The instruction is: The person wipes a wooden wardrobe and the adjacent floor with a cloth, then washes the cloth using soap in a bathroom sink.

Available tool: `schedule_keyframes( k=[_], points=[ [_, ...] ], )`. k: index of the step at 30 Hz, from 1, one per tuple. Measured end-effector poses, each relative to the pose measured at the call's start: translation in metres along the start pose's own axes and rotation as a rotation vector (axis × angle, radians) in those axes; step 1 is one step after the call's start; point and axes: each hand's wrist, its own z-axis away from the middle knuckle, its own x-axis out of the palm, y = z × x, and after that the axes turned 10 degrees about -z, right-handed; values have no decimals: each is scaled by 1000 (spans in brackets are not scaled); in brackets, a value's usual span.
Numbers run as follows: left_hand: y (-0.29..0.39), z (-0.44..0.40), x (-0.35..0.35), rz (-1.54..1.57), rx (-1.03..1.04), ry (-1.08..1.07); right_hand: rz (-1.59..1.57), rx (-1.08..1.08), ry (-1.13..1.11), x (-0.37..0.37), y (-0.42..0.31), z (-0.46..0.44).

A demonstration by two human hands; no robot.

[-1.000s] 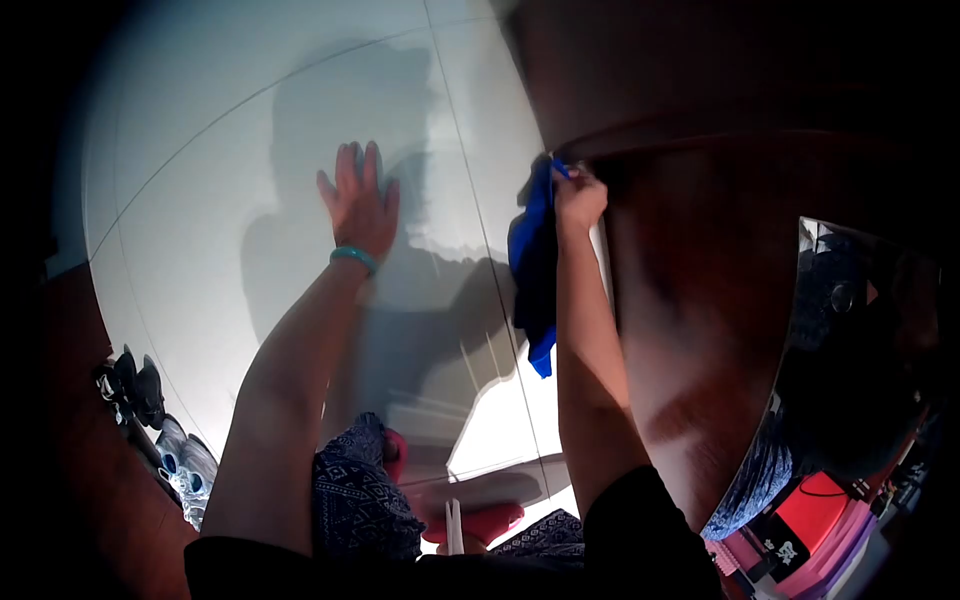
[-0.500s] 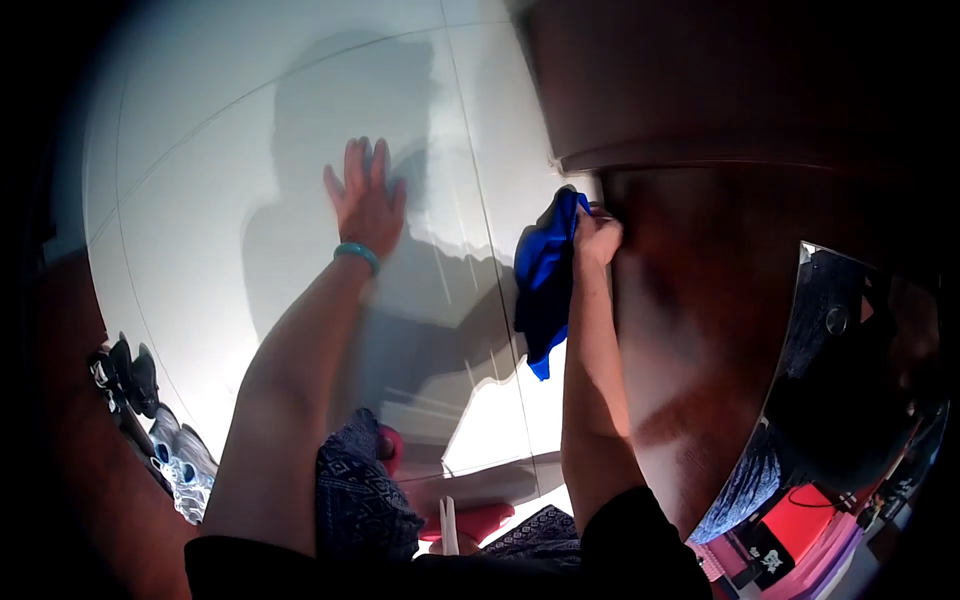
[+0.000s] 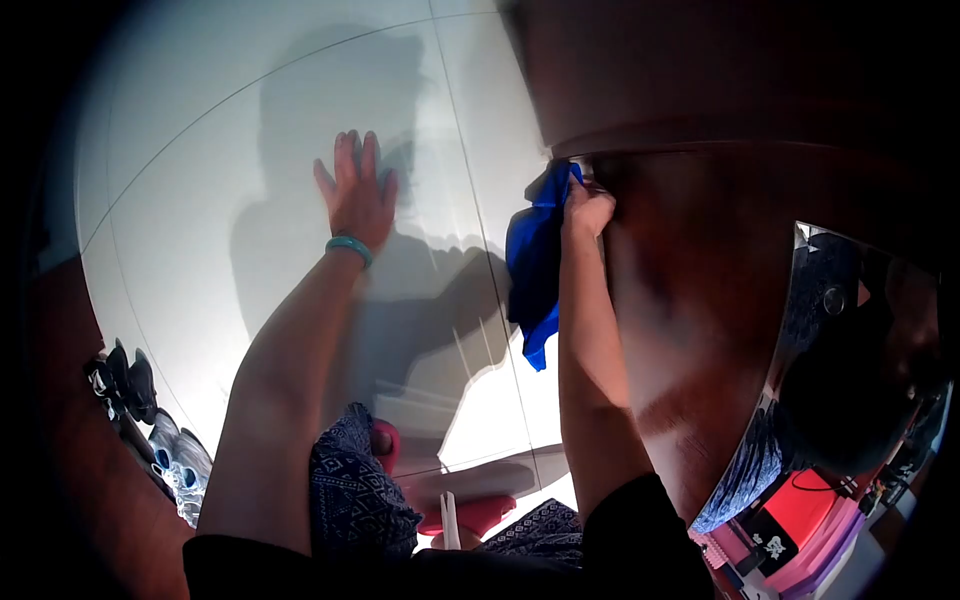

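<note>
A blue cloth hangs down from my right hand, whose fingers are closed on its upper end. That hand is at the lower edge of the dark wooden furniture, near an inner corner. On the pale tiled floor my left hand lies flat with its fingers spread, and nothing is in it. A turquoise bangle circles the left wrist. Part of the cloth lies in shadow against the floor.
Dark shoes and grey-white shoes stand at the left. A mirror at the right reflects a person and a red and pink pile. Below are patterned trousers and a red slipper.
Since half a second ago, my right hand has moved up and slightly left with the blue cloth, closer to the corner. My left hand stays flat; the whole view has shifted a little.
</note>
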Motion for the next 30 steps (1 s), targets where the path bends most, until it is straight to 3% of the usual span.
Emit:
schedule_keyframes(
  k=[3, 4, 7, 9, 10, 13, 16, 19, 23, 25, 27, 30],
  points=[
    [-3, 0, 5, 7, 3, 19, 19, -47, -164, -8, 11, -2],
    [-3, 1, 6, -4, 15, 24, -95, 31, -203, -14, 12, 9],
    [-1, 1, 2, 16, 12, 5, -15, 90, -107, -12, -7, 21],
    [-2, 2, 4, 23, 9, 6, 62, -47, 3, -3, -39, 36],
    [-3, 3, 6, 27, 3, 5, 95, -2, 0, 2, -58, 38],
    [-4, 5, 9, 31, 7, -6, 170, -1, 52, 23, -47, 30],
    [-5, 7, 13, 24, 13, -29, 204, -3, -113, -3, -32, 30],
    [-7, 8, 15, 4, 25, -45, 162, 91, -114, -12, -26, 33],
    [-3, 8, 10, 18, 28, -47, 233, 49, 9, 13, -40, 23],
    [-3, 6, 8, 17, 48, -66, 257, 29, -99, 7, -52, 20],
    [0, 3, 7, -1, 24, 13, 224, 37, -6, 1, -51, 26],
    [1, 1, 8, -61, 37, 35, 200, 38, -105, -20, -39, 40]
  ],
)
